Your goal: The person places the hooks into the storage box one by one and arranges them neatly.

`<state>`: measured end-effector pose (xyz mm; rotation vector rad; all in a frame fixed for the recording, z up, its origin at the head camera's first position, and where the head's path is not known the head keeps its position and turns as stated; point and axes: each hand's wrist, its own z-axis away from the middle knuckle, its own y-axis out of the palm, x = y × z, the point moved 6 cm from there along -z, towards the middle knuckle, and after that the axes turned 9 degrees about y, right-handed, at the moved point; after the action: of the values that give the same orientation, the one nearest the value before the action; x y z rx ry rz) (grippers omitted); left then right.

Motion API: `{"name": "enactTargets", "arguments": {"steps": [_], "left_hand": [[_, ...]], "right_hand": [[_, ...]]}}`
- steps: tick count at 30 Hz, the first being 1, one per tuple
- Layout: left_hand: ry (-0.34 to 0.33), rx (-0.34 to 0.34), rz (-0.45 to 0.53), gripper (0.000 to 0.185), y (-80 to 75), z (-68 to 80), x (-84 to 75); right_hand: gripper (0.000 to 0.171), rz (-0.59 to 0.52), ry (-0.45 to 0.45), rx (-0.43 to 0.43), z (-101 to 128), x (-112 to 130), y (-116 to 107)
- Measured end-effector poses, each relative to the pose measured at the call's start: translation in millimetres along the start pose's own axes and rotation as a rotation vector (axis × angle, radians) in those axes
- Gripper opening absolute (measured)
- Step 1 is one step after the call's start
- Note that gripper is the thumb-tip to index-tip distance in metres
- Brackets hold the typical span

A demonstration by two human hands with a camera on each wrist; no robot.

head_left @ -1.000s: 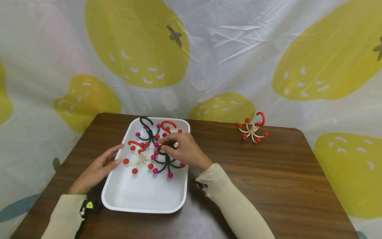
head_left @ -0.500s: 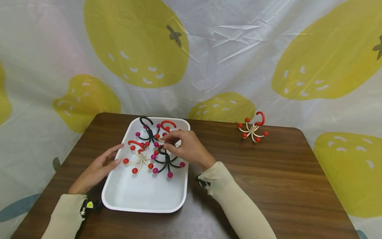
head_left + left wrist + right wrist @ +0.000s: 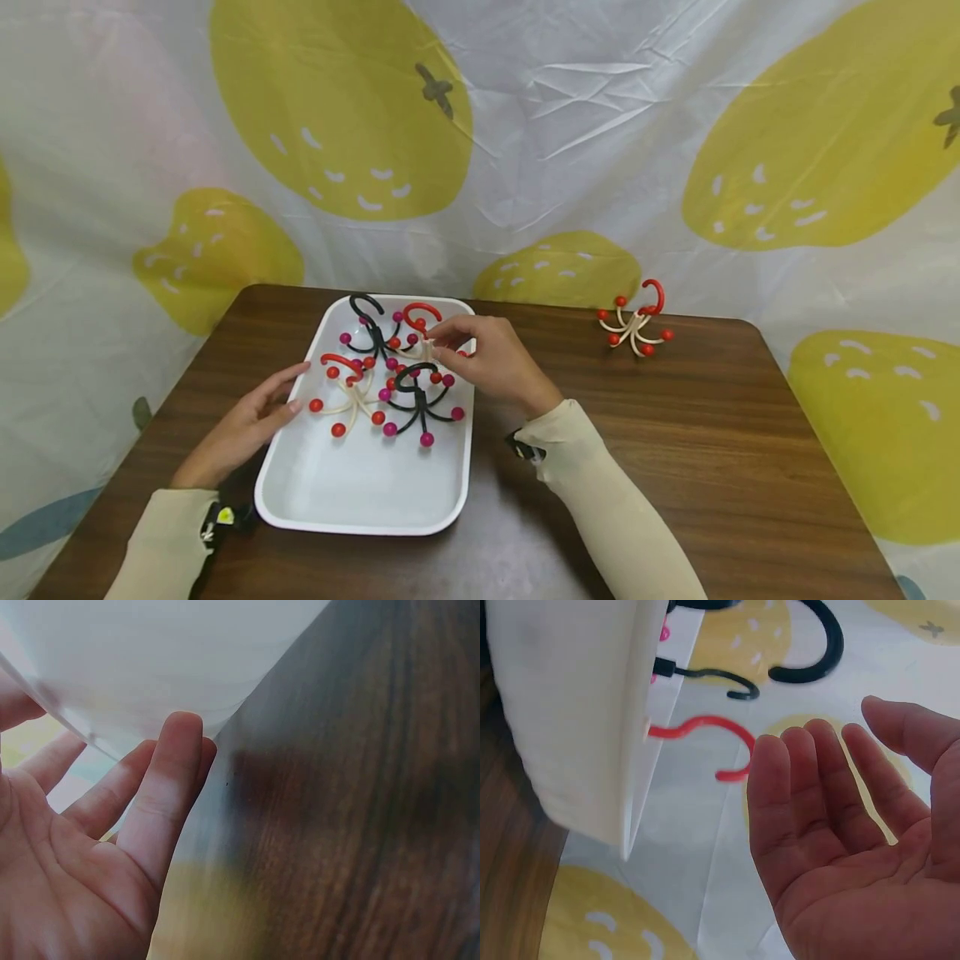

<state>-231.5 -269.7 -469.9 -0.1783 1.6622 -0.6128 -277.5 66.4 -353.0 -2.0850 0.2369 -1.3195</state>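
Fingers (image 3: 442, 333) loosely curved over tray (image 3: 360, 492)

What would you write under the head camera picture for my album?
Right hand reaches among ball-tipped hook toys in a white tray; left hand rests against its side.

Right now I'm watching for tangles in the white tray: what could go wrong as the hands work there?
The hooks lie interlocked, so lifting the red-hooked one that the right hand reaches for may drag the black one along. The left hand only touches the tray's edge, so the tray might slide.
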Motion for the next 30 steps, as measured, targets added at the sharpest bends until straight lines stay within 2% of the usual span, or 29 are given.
{"name": "enactTargets", "arguments": {"steps": [13,22,30], "left_hand": [[0.004,-0.004,-0.008,0.066,-0.1,0.8,-1.5],[-0.007,-0.005,-0.015,0.066,-0.7,-2.1,-0.2],[-0.006,-0.003,-0.016,0.067,-0.3,-1.0,2.0]], "right_hand": [[0.017,-0.016,0.054,-0.059,8,-22,-38],[0.018,0.034,0.071,-0.091,14,-36,-61],[0.021,0.072,0.136,-0.101,21,-48,-78]]}}
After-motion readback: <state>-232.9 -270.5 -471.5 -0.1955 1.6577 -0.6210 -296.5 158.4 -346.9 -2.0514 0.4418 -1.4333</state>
